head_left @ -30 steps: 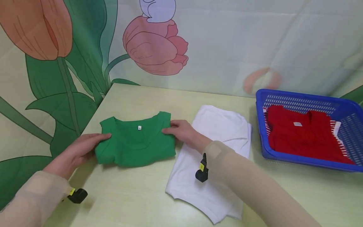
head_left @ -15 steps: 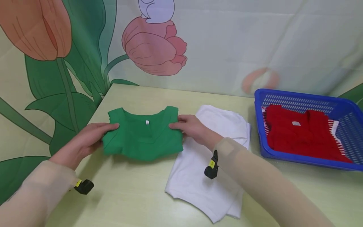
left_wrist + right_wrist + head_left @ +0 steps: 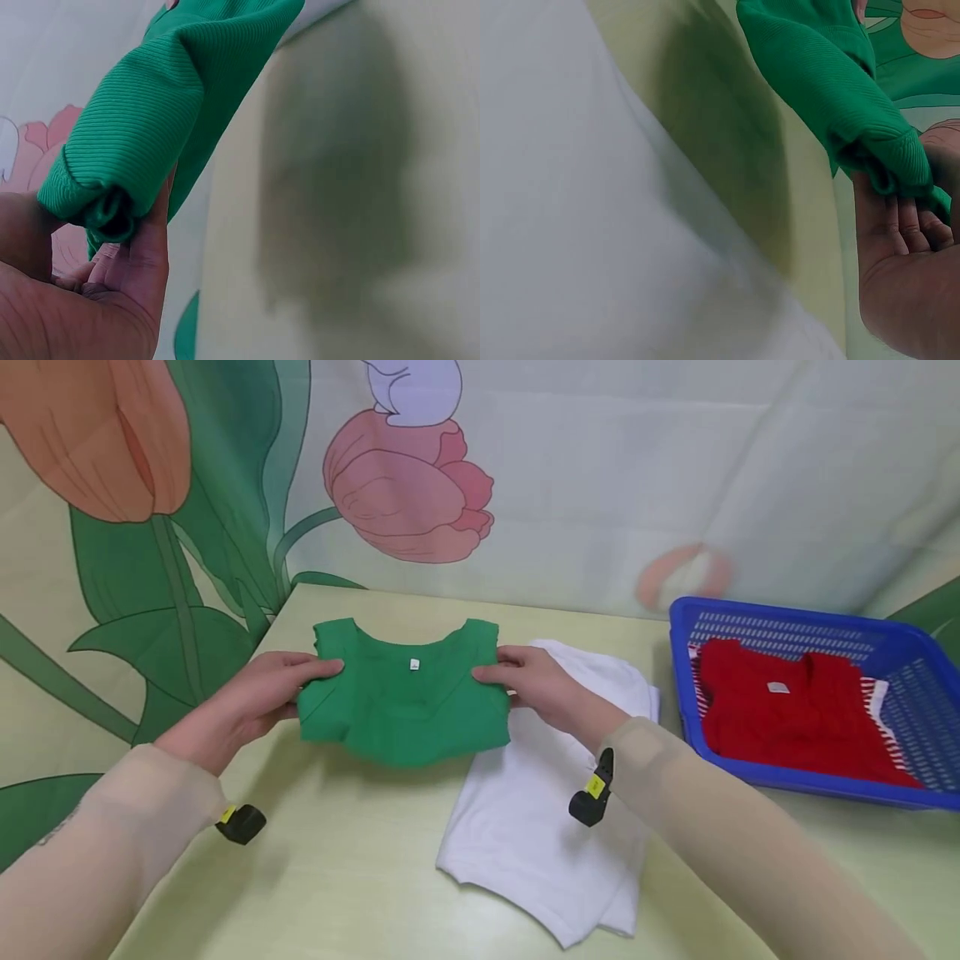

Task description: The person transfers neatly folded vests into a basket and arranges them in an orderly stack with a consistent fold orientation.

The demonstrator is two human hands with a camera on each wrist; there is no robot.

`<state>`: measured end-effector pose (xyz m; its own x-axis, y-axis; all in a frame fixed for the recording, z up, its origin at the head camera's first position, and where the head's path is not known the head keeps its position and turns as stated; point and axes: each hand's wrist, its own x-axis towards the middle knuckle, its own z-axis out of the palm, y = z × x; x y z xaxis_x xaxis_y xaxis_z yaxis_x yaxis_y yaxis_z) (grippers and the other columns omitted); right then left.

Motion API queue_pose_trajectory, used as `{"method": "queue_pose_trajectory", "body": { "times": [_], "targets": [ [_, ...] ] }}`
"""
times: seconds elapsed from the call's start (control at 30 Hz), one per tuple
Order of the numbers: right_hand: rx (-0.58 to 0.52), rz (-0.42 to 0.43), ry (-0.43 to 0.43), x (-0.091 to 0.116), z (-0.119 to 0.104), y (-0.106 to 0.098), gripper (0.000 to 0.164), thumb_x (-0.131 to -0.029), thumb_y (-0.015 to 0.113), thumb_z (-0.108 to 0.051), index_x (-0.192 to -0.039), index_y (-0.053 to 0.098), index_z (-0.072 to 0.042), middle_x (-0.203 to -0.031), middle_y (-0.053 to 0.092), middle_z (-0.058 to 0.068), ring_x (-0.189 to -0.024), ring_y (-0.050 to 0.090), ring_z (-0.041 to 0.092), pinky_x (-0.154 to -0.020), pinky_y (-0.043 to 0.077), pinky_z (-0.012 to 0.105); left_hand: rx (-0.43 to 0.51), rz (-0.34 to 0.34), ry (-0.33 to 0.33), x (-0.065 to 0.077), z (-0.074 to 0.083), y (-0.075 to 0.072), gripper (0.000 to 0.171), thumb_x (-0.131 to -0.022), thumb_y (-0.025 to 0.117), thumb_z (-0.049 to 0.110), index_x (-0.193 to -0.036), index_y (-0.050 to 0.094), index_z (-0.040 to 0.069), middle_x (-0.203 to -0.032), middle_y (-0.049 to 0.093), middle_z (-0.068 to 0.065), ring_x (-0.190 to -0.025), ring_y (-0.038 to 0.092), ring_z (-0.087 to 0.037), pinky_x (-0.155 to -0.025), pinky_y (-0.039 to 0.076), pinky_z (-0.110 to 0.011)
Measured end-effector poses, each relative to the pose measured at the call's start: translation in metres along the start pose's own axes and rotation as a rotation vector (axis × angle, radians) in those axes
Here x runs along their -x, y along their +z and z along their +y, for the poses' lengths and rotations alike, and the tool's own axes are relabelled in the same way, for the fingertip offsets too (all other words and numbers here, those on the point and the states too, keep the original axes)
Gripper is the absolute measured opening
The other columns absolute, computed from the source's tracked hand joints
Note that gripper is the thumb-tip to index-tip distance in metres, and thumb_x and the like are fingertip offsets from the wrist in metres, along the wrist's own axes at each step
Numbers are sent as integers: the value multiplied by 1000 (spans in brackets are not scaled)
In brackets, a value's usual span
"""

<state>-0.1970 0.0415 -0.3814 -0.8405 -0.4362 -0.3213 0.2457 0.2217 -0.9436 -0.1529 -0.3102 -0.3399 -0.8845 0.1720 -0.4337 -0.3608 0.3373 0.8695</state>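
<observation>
A folded green ribbed top with a small white neck label hangs above the table, its shadow falling below it. My left hand grips its left side, thumb on the front and fingers behind. On the opposite side my right hand pinches it the same way. In the left wrist view, the left hand holds the rolled, layered edge of the green top. The right wrist view shows the right hand with its fingers under the other folded end of the top.
A folded white garment lies on the table, partly under the right forearm. At the right stands a blue plastic basket holding a folded red garment over a red-and-white striped one. A printed cloth hangs behind the table.
Both hands have lifted the green top off the table and carried it to the right and farther back, toward the white garment. The white garment and the basket have stayed in place.
</observation>
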Motion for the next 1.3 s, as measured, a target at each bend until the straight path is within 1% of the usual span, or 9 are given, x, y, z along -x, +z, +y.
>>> {"method": "queue_pose_trajectory", "body": {
  "times": [0.23, 0.33, 0.5, 0.73, 0.83, 0.93, 1.1, 1.17, 1.3],
  "targets": [
    [8, 14, -18, 17, -16, -20, 47, -107, 67, -19, -150, 57, -2, -141, 66, 14, -129, 65, 28, -108, 56, 44, -13, -6, 27, -4, 27, 9, 40, -109, 63, 36, -130, 63, 1, -91, 77, 15, -85, 76, -2, -90, 59, -23],
    [7, 30, -22, 24, -22, -33, 48, -107, 66, -20, -151, 57, -2, -143, 65, 14, -131, 64, 28, -109, 54, 45, -11, -11, 39, -6, 37, 15, 41, -109, 63, 35, -130, 63, 1, -91, 77, 14, -84, 76, -2, -89, 60, -23],
    [15, 59, -31, 36, -27, -56, 49, -108, 64, -20, -153, 54, -2, -147, 62, 16, -135, 60, 29, -114, 50, 48, -21, -20, 62, -12, 54, 29, 45, -109, 63, 35, -135, 61, -2, -90, 77, 14, -83, 76, -3, -87, 60, -23],
    [11, 63, 3, 55, -31, -86, 60, -110, 62, -23, -163, 41, -2, -156, 53, 17, -143, 54, 31, -121, 43, 49, -12, -35, 91, -21, 75, 52, 40, -108, 65, 33, -127, 65, -2, -85, 75, 10, -79, 75, -4, -85, 61, -22],
    [11, 66, 18, 63, -34, -96, 63, -110, 61, -23, -165, 37, -2, -159, 50, 18, -144, 52, 32, -122, 41, 49, -14, -39, 102, -25, 83, 62, 41, -108, 66, 33, -128, 65, -3, -85, 76, 9, -78, 76, -4, -84, 61, -22],
    [4, 88, 28, 71, -35, -105, 63, -110, 62, -23, -164, 39, -3, -158, 51, 17, -143, 54, 30, -122, 41, 48, -14, -38, 108, -29, 91, 71, 41, -108, 67, 33, -128, 66, -2, -86, 76, 8, -78, 76, -5, -84, 61, -22],
    [-3, 130, 52, 83, -35, -121, 65, -109, 64, -27, -166, 38, -7, -159, 50, 13, -142, 54, 27, -121, 42, 47, -4, -42, 105, -33, 105, 85, 35, -107, 68, 31, -121, 68, -1, -83, 74, 7, -76, 75, -5, -83, 61, -23],
    [10, 142, 58, 89, -35, -127, 66, -110, 64, -28, -166, 37, -8, -158, 51, 12, -139, 57, 23, -121, 43, 45, 1, -38, 102, -35, 110, 91, 34, -107, 69, 31, -119, 69, 0, -82, 75, 6, -75, 75, -5, -82, 61, -23],
    [41, 152, 53, 98, -36, -137, 65, -110, 63, -31, -166, 39, -8, -155, 55, 10, -124, 67, 11, -114, 50, 36, -2, -38, 104, -40, 117, 101, 35, -106, 69, 31, -121, 69, -1, -84, 75, 4, -75, 75, -7, -83, 62, -24]
  ]
}}
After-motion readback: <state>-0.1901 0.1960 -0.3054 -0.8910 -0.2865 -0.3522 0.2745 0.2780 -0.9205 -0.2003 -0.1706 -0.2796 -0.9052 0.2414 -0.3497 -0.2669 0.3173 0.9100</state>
